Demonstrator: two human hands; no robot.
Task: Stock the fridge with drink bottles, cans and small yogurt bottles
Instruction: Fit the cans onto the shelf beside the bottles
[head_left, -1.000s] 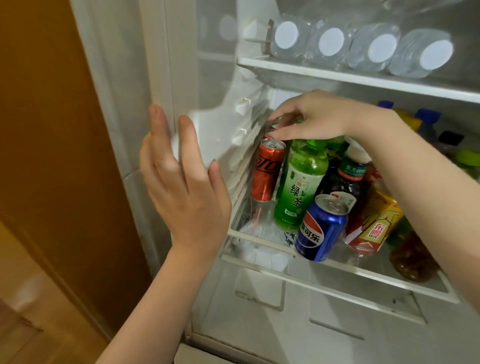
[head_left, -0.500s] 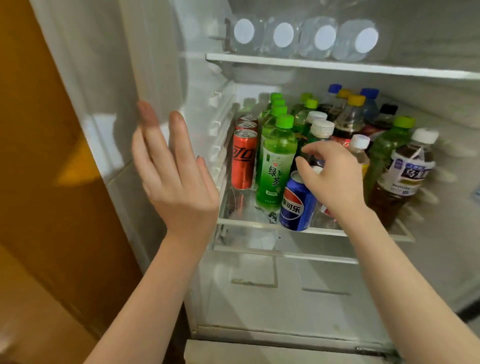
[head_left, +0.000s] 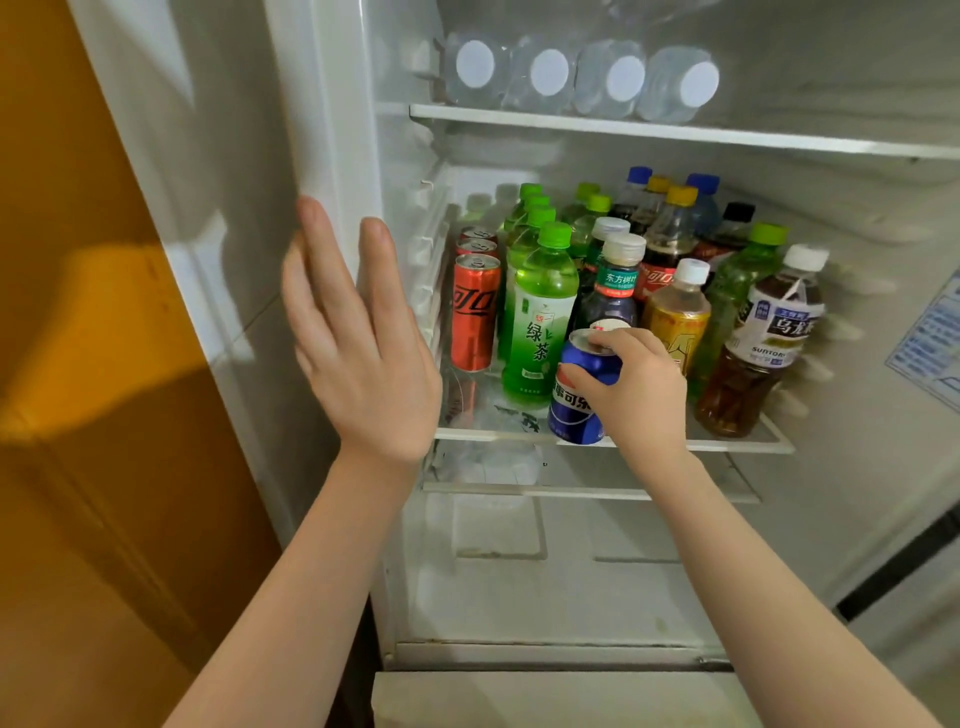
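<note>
Blue can (head_left: 575, 410), centre frame, tilts on the shelf (head_left: 727, 445) edge, apparently mid-placement; right hand (head_left: 638, 388) has fingers curled round its top, left hand (head_left: 359, 345) fingers straight. Next: stand it upright, release.

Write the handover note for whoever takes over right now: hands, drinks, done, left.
Left hand: open, raised by the fridge's left frame; holds nothing.
Right hand: grips the blue can at the front edge of the middle shelf.
Done: red cans, green tea bottles and other bottles stand on that shelf; water bottles lie on the shelf above.
Left: settle the blue can, release it. No yogurt bottles in view.
</note>
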